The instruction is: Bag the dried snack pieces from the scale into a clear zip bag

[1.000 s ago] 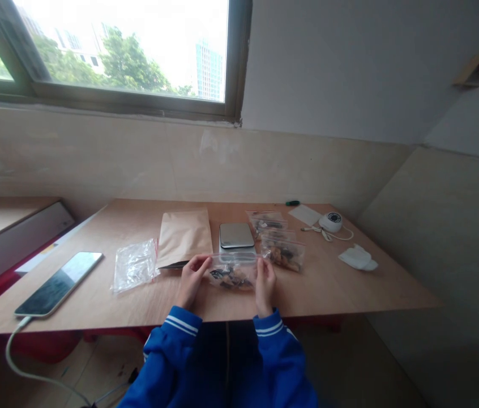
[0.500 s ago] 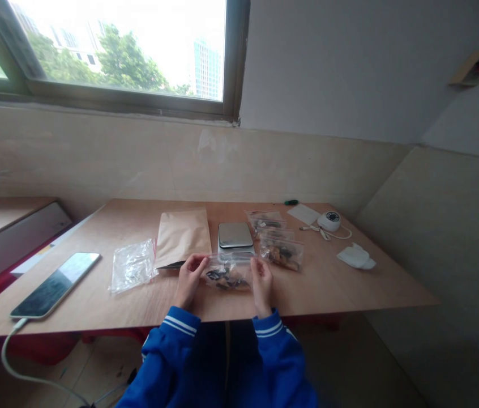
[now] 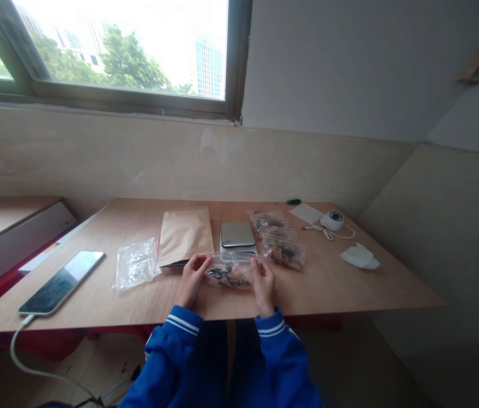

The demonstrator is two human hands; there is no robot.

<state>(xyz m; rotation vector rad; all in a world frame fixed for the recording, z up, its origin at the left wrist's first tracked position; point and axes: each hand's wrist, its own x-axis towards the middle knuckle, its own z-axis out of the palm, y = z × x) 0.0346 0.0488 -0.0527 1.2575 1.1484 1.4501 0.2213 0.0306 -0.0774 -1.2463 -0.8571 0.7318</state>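
Observation:
A clear zip bag (image 3: 230,276) with dark and brown dried pieces inside is held at the table's front, between my two hands. My left hand (image 3: 194,277) pinches its upper left corner, and my right hand (image 3: 264,283) pinches the upper right corner. Just behind the bag is a small digital scale (image 3: 238,234) with a metal plate; the bag's top edge overlaps its front. A brown paper pouch (image 3: 185,235) lies beyond my left hand. To the right of the scale lie several filled zip bags (image 3: 284,253).
Flat clear bags (image 3: 136,265) and a phone (image 3: 61,283) on a white cable lie to the left. On the right are a white camera (image 3: 332,220) with its cable, a white paper (image 3: 306,213), a crumpled tissue (image 3: 360,256) and a green-handled tool (image 3: 294,202). A wall stands behind the table.
The whole view has shifted slightly. Both hands keep their pinch on the zip bag, which stays in nearly the same place, and its contents appear slightly resettled.

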